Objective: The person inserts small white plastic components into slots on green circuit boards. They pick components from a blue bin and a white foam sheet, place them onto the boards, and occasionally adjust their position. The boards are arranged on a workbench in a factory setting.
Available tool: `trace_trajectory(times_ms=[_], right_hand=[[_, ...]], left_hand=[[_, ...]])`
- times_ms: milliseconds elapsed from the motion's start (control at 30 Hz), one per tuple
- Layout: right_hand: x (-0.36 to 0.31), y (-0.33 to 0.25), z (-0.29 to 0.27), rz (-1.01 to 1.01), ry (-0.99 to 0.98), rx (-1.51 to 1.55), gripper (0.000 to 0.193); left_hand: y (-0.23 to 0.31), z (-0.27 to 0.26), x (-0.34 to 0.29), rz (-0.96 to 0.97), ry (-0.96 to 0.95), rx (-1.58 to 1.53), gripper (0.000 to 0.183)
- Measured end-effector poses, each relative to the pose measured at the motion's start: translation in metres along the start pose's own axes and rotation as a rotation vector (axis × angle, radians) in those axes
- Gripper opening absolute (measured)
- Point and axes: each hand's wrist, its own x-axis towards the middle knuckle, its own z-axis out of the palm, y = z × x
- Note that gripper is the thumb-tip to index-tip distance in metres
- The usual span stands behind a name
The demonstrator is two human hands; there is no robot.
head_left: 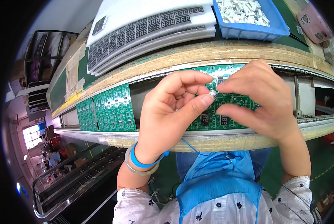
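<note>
My left hand (174,106) pinches a small white connector (213,93) between thumb and fingertips. Just right of it is my right hand (262,99), its thumb and fingers apart with nothing visible between them. Both hands are over a green circuit board (234,125) lying in the conveyor track. Dark digit displays (224,120) are fitted on that board, partly covered by my hands. Farther left in the same track lies another green board panel (114,108) with small components on it.
Behind the track, white foam sheets (196,28) carry rows of digit displays (137,30). A blue bin (249,33) of white connectors stands at the back right, near a pink container (314,24). A metal rack (81,175) is at the lower left. The wooden track edge (211,143) runs before me.
</note>
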Motion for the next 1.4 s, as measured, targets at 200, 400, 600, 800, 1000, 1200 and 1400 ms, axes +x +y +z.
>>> trace_trajectory(times_ms=[200,400,600,800,1000,1200,1400], right_hand=[[-0.004,-0.006,0.012,0.0,0.05,-0.028,0.035],[-0.004,-0.005,0.011,0.041,0.053,0.036,0.035],[-0.004,-0.004,0.013,-0.034,0.049,0.057,0.038],[-0.001,-0.003,0.004,-0.035,-0.01,-0.008,0.044],[-0.003,0.003,-0.005,0.059,0.027,-0.019,0.046],[-0.003,0.004,-0.007,0.068,-0.02,-0.04,0.048],[-0.002,0.004,-0.007,0.071,-0.018,-0.025,0.049]], left_hand=[[-0.001,0.003,-0.006,-0.08,-0.033,-0.163,0.029],[0.003,-0.006,-0.008,-0.117,-0.057,-0.15,0.033],[0.011,-0.011,-0.012,-0.186,-0.081,-0.113,0.035],[0.013,-0.028,-0.005,0.133,-0.082,0.528,0.031],[0.003,-0.036,0.015,0.485,-0.032,1.26,0.038],[-0.008,-0.036,0.017,0.445,-0.032,1.347,0.034],[-0.008,-0.036,0.019,0.454,-0.046,1.36,0.032]])
